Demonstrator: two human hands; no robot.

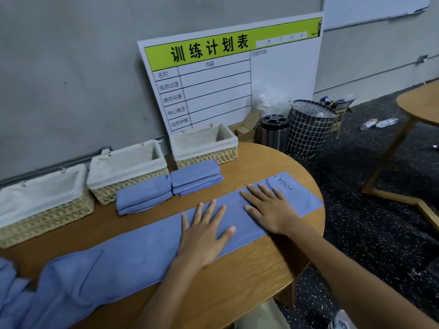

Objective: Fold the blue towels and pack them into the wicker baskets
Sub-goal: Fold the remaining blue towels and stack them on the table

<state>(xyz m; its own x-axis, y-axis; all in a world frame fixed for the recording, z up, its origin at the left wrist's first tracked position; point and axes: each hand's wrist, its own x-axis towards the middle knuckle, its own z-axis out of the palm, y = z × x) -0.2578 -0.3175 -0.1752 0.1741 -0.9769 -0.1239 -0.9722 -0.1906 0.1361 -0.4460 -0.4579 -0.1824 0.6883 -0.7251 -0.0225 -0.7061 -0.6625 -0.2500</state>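
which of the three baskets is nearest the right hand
The basket farthest right, in front of the white board. The right hand lies flat on the long towel; the other two baskets sit farther left.

Two bare forearms with no sleeves, watch or rings; left hand [204, 236] and right hand [268, 210] have short, plain nails; pale trousers [261, 314] show below the table edge [237, 288].

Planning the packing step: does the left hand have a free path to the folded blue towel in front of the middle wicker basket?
Probably yes. The left hand lies flat on the long blue towel, and only bare wooden table lies between it and the folded blue towel.
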